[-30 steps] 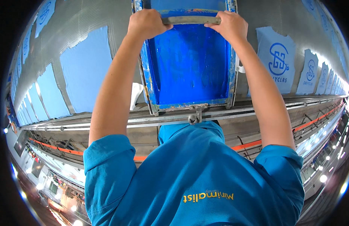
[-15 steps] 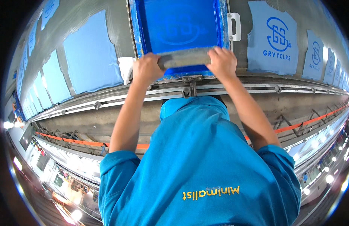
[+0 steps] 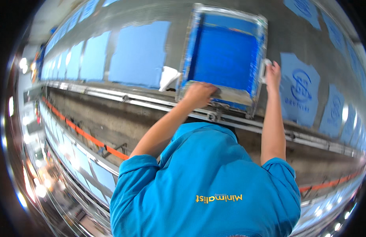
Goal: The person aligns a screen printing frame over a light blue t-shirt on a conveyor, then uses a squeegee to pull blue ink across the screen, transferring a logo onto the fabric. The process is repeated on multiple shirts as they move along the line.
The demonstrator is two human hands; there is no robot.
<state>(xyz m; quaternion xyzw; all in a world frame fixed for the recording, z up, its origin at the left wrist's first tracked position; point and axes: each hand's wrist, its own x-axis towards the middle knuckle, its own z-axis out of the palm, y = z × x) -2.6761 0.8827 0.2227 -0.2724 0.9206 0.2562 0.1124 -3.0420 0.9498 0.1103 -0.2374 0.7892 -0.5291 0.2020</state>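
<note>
A blue printing screen [image 3: 225, 53] with a worn, paint-streaked metal frame lies tilted in view on a grey printing table [image 3: 175, 33]. My left hand [image 3: 199, 93] grips the long squeegee [image 3: 236, 93] at the screen's near end. My right hand [image 3: 273, 77] is up at the frame's right side, fingers round the white handle [image 3: 266, 69]. A second white handle [image 3: 168, 77] sticks out on the left side. Light blue cloth panels flank the screen: plain ones [image 3: 137, 55] to the left, ones with a darker blue print [image 3: 298, 100] to the right.
A metal rail [image 3: 149, 103] with fittings runs along the table's near edge. Below it lie a concrete strip and an orange band [image 3: 83, 132]. Another long table with blue panels [image 3: 102, 175] is at lower left, among bright lights.
The squeegee came down to the screen's near end with both hands on it. Since then my right hand has left it for the side handle. The view has rotated, with the screen now right of centre.
</note>
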